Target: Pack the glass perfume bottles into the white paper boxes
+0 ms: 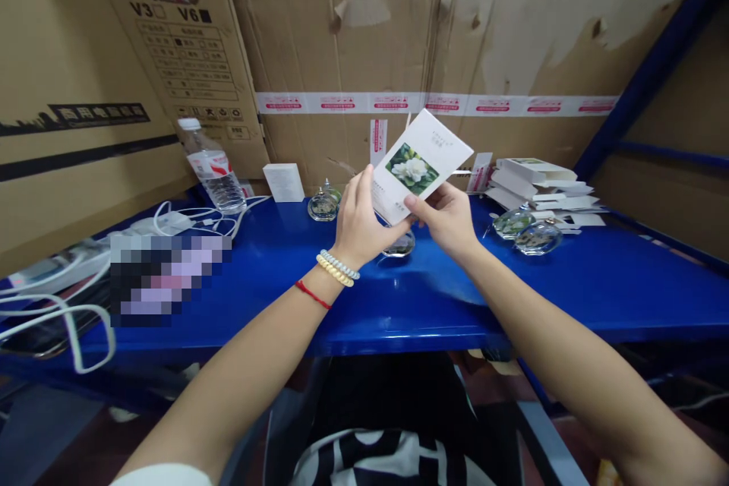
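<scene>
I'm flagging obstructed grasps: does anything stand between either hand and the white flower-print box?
Nothing visible does: the left hand and right hand both touch the white flower-print box directly. The nearest glass bottle is on the blue table, not in between.

You're at a packing workstation: blue metal workbench (456, 304), folded white cartons (538, 190) at right, glass bottles (538, 238) nearby.

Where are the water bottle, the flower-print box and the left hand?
water bottle (215, 171): head view, label
flower-print box (411, 168): head view, flower picture
left hand (360, 226): head view, back
</scene>
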`<action>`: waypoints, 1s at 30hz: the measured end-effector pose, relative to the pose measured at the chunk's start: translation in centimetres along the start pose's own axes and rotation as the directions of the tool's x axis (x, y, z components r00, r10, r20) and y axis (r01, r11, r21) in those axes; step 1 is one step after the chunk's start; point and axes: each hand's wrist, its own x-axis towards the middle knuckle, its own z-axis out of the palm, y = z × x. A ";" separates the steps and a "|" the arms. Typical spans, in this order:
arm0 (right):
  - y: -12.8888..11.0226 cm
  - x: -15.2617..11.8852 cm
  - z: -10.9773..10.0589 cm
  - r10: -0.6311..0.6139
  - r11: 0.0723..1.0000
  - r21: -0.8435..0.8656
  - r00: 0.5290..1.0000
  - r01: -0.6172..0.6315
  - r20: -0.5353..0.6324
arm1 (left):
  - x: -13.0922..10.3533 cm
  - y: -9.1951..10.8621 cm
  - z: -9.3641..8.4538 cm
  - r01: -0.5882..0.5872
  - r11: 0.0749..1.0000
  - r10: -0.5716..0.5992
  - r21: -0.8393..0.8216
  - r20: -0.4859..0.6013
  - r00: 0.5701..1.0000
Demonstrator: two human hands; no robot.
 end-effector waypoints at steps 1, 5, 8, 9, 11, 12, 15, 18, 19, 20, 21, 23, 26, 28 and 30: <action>0.2 -0.1 0.1 -0.001 1.000 -0.022 1.000 0.001 0.022 | 0.1 -0.1 -0.1 0.024 1.000 -0.024 0.005 -0.010 1.000; 1.1 -0.2 -0.1 -0.062 0.970 -0.230 0.995 0.078 0.080 | 1.0 -1.6 -1.3 0.155 0.988 -0.154 0.018 -0.032 0.988; 1.7 -0.3 -0.1 -0.008 0.895 -0.435 0.977 0.101 0.211 | 1.4 -3.9 -2.4 0.308 0.951 -0.308 0.020 0.042 0.950; 2.0 -0.3 0.0 0.046 0.868 -0.488 0.962 0.096 0.270 | 1.4 -4.8 -2.7 0.346 0.938 -0.347 0.026 0.095 0.933; 2.3 -0.3 0.1 0.165 0.824 -0.560 0.910 0.085 0.380 | 1.3 -6.4 -3.0 0.399 0.914 -0.405 0.075 0.237 0.883; 2.4 -0.2 0.1 0.214 0.807 -0.583 0.879 0.087 0.427 | 1.3 -7.1 -3.1 0.414 0.904 -0.427 0.109 0.315 0.848; 2.5 0.1 -0.3 0.284 0.784 -0.610 0.805 0.118 0.521 | 1.0 -8.6 -3.2 0.435 0.892 -0.436 0.125 0.493 0.753; 1.9 0.5 -1.2 0.280 0.802 -0.578 0.761 0.149 0.585 | 0.7 -9.3 -3.1 0.467 0.884 -0.403 0.033 0.561 0.723; 1.6 0.7 -1.7 0.274 0.832 -0.537 0.736 0.143 0.619 | 0.6 -9.5 -3.1 0.481 0.877 -0.398 0.012 0.578 0.712; 1.3 0.8 -2.1 0.269 0.869 -0.482 0.707 0.115 0.654 | 0.5 -9.6 -3.1 0.492 0.871 -0.393 -0.003 0.596 0.700; 1.0 0.9 -2.6 0.266 0.907 -0.417 0.684 0.062 0.679 | 0.4 -9.6 -3.0 0.495 0.869 -0.385 -0.010 0.614 0.689; 0.4 1.2 -3.3 0.264 0.956 -0.278 0.701 -0.097 0.663 | 0.3 -9.7 -3.0 0.475 0.880 -0.362 -0.007 0.638 0.680; 0.0 1.4 -3.5 0.250 0.963 -0.028 0.850 -0.268 0.463 | 0.1 -9.3 -2.7 0.417 0.908 -0.302 -0.027 0.648 0.699; 0.2 1.5 -3.2 0.236 0.957 0.110 0.939 -0.270 0.248 | 0.1 -8.8 -2.5 0.387 0.920 -0.257 -0.063 0.650 0.716; 0.6 1.7 -2.8 0.249 0.949 0.181 0.966 -0.256 0.064 | 0.1 -8.2 -2.3 0.361 0.930 -0.230 -0.066 0.661 0.714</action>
